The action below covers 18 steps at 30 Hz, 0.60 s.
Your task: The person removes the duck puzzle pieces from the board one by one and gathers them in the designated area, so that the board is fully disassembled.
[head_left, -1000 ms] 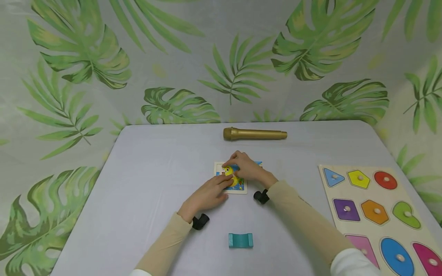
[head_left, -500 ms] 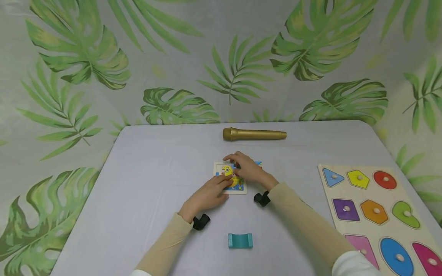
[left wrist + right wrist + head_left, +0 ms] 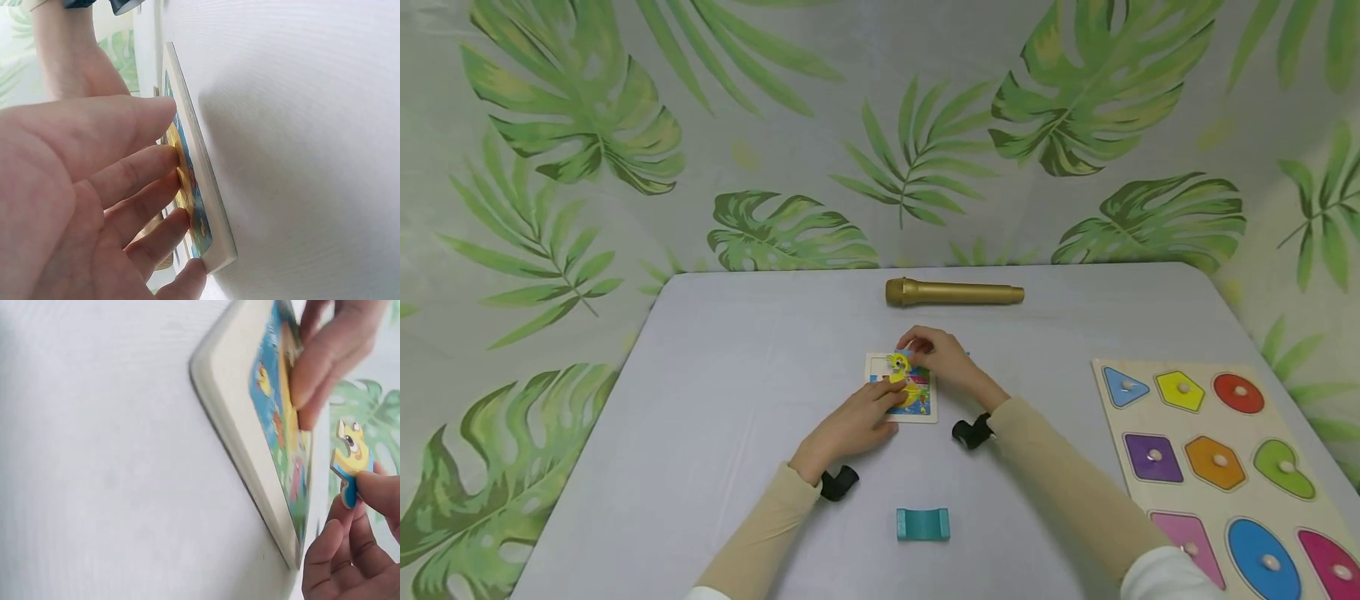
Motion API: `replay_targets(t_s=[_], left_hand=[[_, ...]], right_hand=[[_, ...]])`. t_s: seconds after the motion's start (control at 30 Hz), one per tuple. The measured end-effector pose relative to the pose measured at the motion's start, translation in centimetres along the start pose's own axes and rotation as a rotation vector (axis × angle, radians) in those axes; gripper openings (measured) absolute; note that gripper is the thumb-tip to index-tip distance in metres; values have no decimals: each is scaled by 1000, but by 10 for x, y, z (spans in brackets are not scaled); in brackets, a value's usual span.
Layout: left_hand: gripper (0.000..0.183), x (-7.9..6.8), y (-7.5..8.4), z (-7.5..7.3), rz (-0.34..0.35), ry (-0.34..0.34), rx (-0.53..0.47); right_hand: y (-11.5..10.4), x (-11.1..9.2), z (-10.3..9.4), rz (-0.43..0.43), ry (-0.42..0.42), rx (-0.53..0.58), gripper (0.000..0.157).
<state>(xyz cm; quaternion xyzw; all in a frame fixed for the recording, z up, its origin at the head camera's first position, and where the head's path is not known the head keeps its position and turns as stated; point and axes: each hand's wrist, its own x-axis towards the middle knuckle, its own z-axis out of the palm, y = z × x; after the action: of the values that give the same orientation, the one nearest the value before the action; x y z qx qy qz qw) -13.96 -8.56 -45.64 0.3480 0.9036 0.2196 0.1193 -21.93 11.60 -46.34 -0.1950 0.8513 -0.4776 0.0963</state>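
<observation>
Puzzle board (image 3: pixel 219 381), one: left hand (image 3: pixel 853 421) resting unclenched upon it; right hand (image 3: pixel 951 362), above it, pinching a yellow-and-blue piece (image 3: pixel 359 457).

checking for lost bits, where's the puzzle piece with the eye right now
At the right of the right wrist view, the puzzle piece is pinched in the right hand, apart from the puzzle board.

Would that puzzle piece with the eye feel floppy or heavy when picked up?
Likely stiff: the piece shows a thick edge and no bend in the right hand. Probably light, being small enough to pinch. Its narrow blue end might chip.
</observation>
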Motion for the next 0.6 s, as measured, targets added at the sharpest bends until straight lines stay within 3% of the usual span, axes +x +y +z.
replay_targets(t_s=[0.13, 0.43, 0.6], left_hand=[[49, 1, 1, 1, -10, -2, -11], [48, 0, 2, 1, -23, -3, -33], [48, 0, 2, 1, -25, -2, -35]], right_hand=[[8, -7, -17, 49, 38, 40, 18], [32, -33, -65, 172, 118, -9, 20], [39, -43, -80, 250, 132, -57, 21]])
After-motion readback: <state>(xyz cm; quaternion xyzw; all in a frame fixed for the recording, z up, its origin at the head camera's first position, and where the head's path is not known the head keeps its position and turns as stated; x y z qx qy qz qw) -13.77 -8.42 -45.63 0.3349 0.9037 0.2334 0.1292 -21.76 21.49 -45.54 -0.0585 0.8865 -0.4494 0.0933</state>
